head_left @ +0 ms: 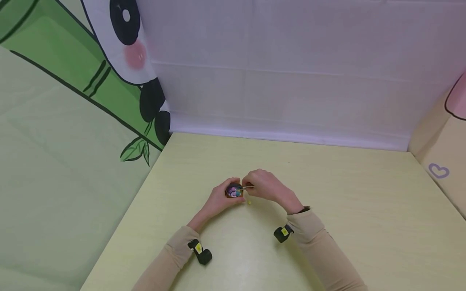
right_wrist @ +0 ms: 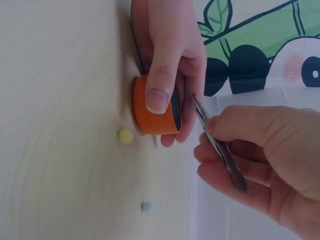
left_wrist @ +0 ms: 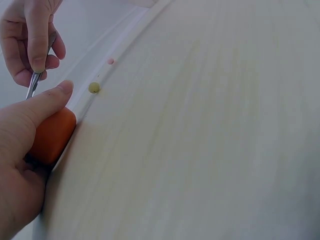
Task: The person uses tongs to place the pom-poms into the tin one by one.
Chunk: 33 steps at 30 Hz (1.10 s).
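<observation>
the small round orange container (right_wrist: 152,112), dark-rimmed and holding a cluster of purple, pink and teal beads (head_left: 233,190), sits on the pale yellow-green tabletop (head_left: 327,226) near the middle of the scene, a little toward the near side. the left hand (head_left: 218,199) wraps it, thumb curled over the orange wall and fingers round the far side, steadying it against the table. just to its right, the right hand (head_left: 263,185) pinches a pair of thin silver metal tweezers (right_wrist: 216,145) between thumb and fingers, the tips aimed into the container's open mouth (whether the tips hold a bead cannot be told, since they are too small in the head view and hidden in the wrist views). the step in hand looks like picking beads with the tweezers at the container, one at a time. several lie loose on the table: a small yellow bead (right_wrist: 125,136) just beside the container's base, a pale blue bead (right_wrist: 146,206) a little farther off, and a tiny pink bead (left_wrist: 110,61) beyond the yellow one. the next move seems to call for a fine, steady squeeze and a still left hand, since round beads slip easily. behind stand a white cloth backdrop (head_left: 291,60) and, to the left, a green panda-and-bamboo cloth (head_left: 73,81).
</observation>
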Motion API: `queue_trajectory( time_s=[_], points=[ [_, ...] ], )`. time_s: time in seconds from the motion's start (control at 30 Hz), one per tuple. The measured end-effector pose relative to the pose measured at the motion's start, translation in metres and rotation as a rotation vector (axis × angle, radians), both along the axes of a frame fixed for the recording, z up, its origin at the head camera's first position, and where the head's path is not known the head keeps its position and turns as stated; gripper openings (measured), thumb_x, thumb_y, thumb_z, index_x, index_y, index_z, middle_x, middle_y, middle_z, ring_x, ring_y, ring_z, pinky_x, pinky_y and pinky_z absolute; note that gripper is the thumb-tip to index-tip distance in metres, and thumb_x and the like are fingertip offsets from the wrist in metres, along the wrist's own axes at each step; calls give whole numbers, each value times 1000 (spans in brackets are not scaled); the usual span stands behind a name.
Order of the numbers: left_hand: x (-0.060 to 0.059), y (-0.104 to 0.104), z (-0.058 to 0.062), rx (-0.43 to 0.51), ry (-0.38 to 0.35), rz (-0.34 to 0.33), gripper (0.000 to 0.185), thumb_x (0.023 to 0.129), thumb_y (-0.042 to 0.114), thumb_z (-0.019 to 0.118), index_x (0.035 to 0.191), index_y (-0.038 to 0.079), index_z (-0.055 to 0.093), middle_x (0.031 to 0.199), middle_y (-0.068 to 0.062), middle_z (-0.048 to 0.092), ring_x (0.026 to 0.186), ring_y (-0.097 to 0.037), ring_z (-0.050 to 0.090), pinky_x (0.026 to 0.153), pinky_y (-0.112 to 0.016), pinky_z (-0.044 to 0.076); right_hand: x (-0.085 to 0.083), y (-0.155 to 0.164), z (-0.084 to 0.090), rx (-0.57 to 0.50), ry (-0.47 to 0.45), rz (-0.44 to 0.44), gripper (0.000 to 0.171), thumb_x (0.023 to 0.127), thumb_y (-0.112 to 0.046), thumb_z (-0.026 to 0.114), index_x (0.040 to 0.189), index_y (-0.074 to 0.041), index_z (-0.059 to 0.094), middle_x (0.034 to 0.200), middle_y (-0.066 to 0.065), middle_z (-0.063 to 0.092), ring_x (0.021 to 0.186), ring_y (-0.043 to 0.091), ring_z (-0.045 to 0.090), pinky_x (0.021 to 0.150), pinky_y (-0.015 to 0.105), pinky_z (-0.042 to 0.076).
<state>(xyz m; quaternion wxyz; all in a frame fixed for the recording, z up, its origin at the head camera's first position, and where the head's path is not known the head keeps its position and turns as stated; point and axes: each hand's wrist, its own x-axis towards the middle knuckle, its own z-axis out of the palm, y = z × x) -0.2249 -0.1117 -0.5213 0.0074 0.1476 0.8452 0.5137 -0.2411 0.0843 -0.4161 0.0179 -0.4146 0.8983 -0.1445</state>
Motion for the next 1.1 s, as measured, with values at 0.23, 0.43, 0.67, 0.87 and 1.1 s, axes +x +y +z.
queue_trajectory(
  time_s=[0.23,0.43,0.67,0.87,1.1],
  points=[
    [-2,4,0,-3,0,8,70,80,30,84,141,15,52,139,-6,60,119,-25,59,102,-44,48,-3,4,1,5,-3,9,8,88,-3,65,86,-6,73,73,-3,62,64,8,44,59,19,34],
    [-3,8,2,10,-10,18,69,81,30,83,141,16,52,141,-6,59,121,-26,59,103,-47,48,-6,11,4,6,-3,10,9,88,-2,65,88,-5,74,75,-1,65,65,8,46,59,19,37],
    [-6,12,2,4,-15,32,69,81,29,83,141,16,52,142,-4,59,122,-26,58,103,-46,48,-9,19,5,19,-8,2,8,89,-4,66,86,-6,73,72,-2,62,63,7,43,58,19,34],
    [-6,12,2,-1,-5,32,70,80,29,84,140,15,53,140,-5,60,123,-27,59,104,-47,48,-9,27,4,33,-15,-32,8,88,-6,68,93,-6,75,83,1,72,68,8,54,63,22,47],
    [-6,12,2,-11,4,42,68,79,27,85,139,15,54,140,-5,60,123,-27,59,102,-46,49,-10,39,2,43,-30,-68,7,88,-4,67,90,-6,74,81,1,69,68,8,49,63,23,42]
  ],
)
